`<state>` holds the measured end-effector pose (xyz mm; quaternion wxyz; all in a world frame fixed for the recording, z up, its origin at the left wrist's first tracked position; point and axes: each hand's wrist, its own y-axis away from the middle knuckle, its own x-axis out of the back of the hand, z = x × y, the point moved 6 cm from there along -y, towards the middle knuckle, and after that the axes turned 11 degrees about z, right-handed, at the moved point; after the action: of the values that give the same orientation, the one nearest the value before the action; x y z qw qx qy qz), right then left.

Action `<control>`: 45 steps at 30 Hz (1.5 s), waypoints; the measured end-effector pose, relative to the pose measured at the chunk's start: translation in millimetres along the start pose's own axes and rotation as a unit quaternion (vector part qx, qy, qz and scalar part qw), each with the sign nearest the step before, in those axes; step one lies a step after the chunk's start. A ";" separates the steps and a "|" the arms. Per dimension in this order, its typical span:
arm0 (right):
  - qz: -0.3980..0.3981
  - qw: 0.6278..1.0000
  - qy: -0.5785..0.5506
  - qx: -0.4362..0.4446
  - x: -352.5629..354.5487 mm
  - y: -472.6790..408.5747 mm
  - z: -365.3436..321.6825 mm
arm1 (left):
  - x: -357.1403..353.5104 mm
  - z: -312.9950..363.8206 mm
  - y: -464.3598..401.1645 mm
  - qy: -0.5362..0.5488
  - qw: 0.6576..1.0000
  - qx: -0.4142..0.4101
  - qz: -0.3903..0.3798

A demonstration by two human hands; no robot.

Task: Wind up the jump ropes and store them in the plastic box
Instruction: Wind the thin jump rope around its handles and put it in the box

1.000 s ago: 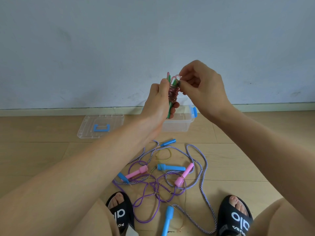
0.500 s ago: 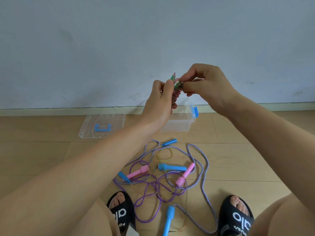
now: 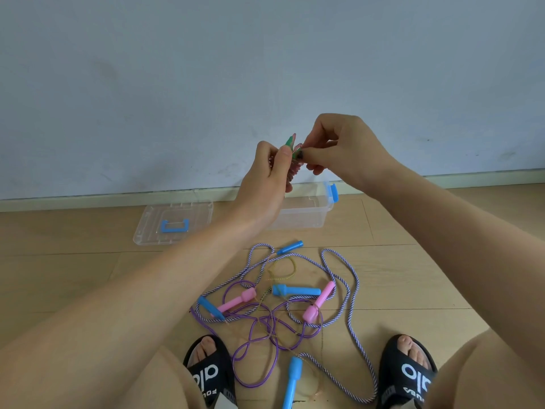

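Note:
My left hand [image 3: 272, 172] grips a wound jump rope [image 3: 293, 163] with green handles and reddish cord coiled round them, raised in front of the wall. My right hand [image 3: 333, 143] pinches the top of that bundle, at the cord's end by the green handle tips. Behind and below my hands the clear plastic box [image 3: 306, 214] with a blue latch stands open on the floor. A tangle of other ropes lies between my feet: a purple cord [image 3: 259, 343] with pink handles [image 3: 237, 301] and a striped white-and-purple rope [image 3: 351, 293] with blue handles [image 3: 295, 290].
The box's clear lid [image 3: 174, 221] with a blue handle lies flat to the left of the box. My feet in black slides [image 3: 208, 370] frame the rope tangle. A thin gold string [image 3: 283, 270] lies among the ropes. The wall and baseboard run just behind the box.
My hands have lowered slightly with the wound rope. My right hand's fingers shifted from above the bundle's top loop down to pinching at the handle tips.

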<state>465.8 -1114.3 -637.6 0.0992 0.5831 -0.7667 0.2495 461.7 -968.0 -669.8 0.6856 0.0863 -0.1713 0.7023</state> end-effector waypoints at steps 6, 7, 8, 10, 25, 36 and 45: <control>-0.050 0.998 -0.031 0.002 -0.1 0.3 -1.8 | 0.1 1.1 -1.3 -0.026 0.999 -0.031 -0.016; -0.055 0.998 -0.029 0.004 -0.1 0.7 -2.1 | 0.0 0.5 -1.7 -0.028 0.999 -0.030 -0.021; -0.058 0.998 -0.026 0.005 -0.3 1.2 -1.8 | 0.0 -0.1 -2.2 -0.031 0.999 -0.025 -0.027; -0.061 0.998 -0.025 0.004 -0.4 1.9 -1.3 | 0.5 -1.0 -3.0 -0.036 0.999 -0.007 -0.039; -0.093 0.991 -0.099 -0.020 -4.8 6.0 -2.6 | 14.7 5.9 -8.0 -0.049 0.993 -0.054 -0.095; -0.076 0.968 -0.221 -0.094 -15.4 10.0 -2.6 | 33.4 25.8 -6.5 -0.181 0.948 -0.261 0.039; -0.085 0.944 -0.296 -0.119 -19.3 17.4 -8.3 | 34.5 29.8 -4.1 -0.210 0.935 -0.278 0.065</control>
<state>454.0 -1090.5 -643.7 -0.0424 0.6777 -0.7332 -0.0367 460.8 -946.5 -629.4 0.5834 0.0264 -0.5052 0.6354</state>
